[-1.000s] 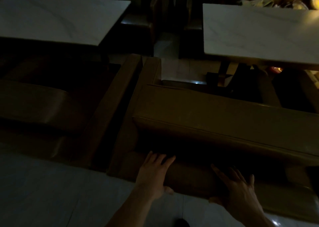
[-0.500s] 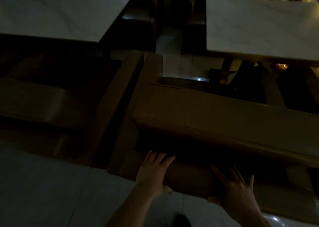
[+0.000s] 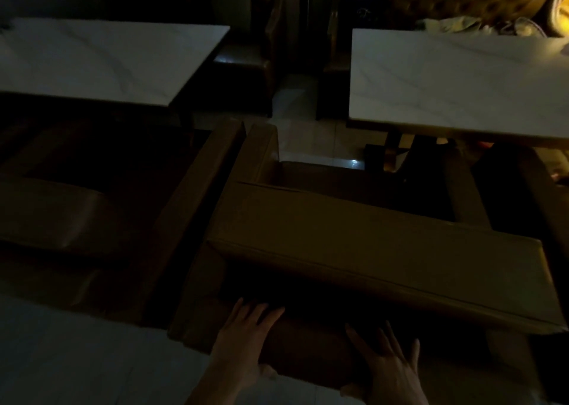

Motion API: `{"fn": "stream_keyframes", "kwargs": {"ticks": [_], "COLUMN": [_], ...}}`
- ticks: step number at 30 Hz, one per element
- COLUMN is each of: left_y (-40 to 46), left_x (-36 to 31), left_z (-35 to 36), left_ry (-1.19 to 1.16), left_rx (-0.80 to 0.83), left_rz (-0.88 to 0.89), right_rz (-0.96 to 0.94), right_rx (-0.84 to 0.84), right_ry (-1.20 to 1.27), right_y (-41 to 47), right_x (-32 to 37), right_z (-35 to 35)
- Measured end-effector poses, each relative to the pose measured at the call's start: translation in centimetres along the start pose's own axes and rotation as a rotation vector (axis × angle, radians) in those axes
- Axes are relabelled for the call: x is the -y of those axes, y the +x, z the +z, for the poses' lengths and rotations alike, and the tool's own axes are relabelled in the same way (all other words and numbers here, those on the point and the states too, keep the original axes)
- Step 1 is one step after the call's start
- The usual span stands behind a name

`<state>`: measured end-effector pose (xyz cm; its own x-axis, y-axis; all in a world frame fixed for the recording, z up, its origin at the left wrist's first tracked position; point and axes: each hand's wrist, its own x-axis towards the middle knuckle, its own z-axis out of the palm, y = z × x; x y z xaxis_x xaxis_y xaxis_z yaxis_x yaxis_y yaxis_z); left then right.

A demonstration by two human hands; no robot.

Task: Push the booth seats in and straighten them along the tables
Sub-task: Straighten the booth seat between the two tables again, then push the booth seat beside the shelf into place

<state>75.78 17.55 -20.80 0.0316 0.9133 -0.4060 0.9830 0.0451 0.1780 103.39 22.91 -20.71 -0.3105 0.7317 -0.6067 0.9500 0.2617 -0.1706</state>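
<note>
Both palms flat, fingers spread and gripping nothing: left hand (image 3: 246, 340) and right hand (image 3: 388, 364) press the low back of the tan upholstered booth seat (image 3: 369, 250) at six o'clock, set wide so it should go in square. It sits skewed to the white marble-topped table (image 3: 455, 81) at one o'clock, floor showing between, so more shoving looks due.

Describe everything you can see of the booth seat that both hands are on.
The booth seat is a long brown bench, smooth like leather or vinyl, dim in low light. Its broad backrest top runs slantwise, not square to the right table. A side arm juts toward the tables at its left end. The left hand and right hand lie flat, fingers spread, on its lower back. It nearly meets the neighbouring seat.
</note>
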Motion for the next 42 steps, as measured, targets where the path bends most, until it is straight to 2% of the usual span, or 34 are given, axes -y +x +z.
{"fn": "stream_keyframes", "kwargs": {"ticks": [3, 7, 13, 21, 28, 35, 42], "left_y": [-0.3, -1.3, -3.5, -6.2, -9.0, -11.8, -12.9], "left_x": [0.1, -1.3, -3.8, -10.6, -17.3, -23.4, -33.5], "left_z": [0.5, 0.6, -1.5, -7.1, -9.8, -8.8, -6.6], "left_ry": [0.015, 0.028, -0.030, -0.110, -0.120, -0.061, -0.020], "left_rx": [-0.073, -0.069, 0.023, 0.148, 0.110, 0.122, 0.120], "left_rz": [0.015, -0.052, -0.049, 0.150, 0.300, 0.344, 0.349], "right_rz": [-0.006, -0.008, 0.076, 0.216, 0.315, 0.401, 0.427], "right_rx": [-0.029, -0.089, -0.176, -0.379, -0.480, -0.464, -0.493], "right_ry": [0.005, 0.028, 0.109, 0.182, 0.211, 0.335, 0.390], "right_y": [0.0, -1.4, -6.0, -17.3, -25.0, -29.7, -35.9], "right_x": [0.0, 0.3, -0.8, -3.9, -6.2, -11.6, -21.4], "right_z": [0.1, 0.0, -2.1, -4.4, -4.2, 0.4, 2.2]}}
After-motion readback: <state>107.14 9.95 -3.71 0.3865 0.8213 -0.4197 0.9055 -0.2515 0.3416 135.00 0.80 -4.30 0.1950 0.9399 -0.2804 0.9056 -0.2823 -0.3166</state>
